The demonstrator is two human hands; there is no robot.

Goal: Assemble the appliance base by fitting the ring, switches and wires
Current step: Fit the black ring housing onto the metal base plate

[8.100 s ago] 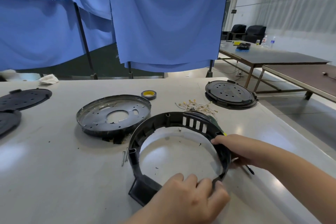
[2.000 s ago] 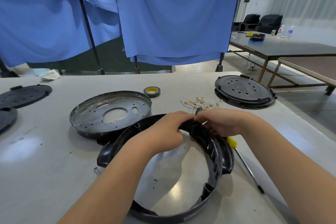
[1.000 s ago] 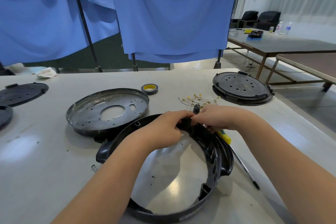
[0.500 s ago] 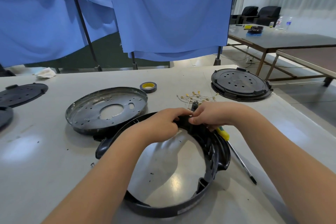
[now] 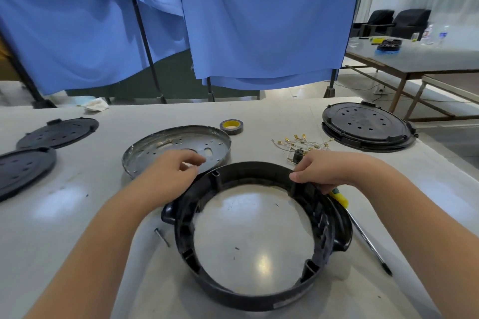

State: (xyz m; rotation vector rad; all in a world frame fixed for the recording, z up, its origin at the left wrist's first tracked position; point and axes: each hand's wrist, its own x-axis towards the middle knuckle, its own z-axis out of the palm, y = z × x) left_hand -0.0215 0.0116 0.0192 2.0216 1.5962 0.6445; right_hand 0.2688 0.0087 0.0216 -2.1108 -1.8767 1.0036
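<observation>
1. Black plastic ring (image 5: 261, 292): flat on the counter (image 5: 64, 228), nearest the person. Looks light, stiff, thin-walled (may flex); best held at opposite rims.
2. Right hand (image 5: 326, 172): grip pinching the ring's far rim.
3. Left hand (image 5: 168, 176): grip loosely curled, holding nothing, over the metal plate (image 5: 155, 147).
4. Wires (image 5: 300, 143): loose, beyond the ring, fragile.

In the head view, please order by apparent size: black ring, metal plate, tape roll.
1. black ring, though it is nearest the camera.
2. metal plate.
3. tape roll, clearly smallest.
</observation>
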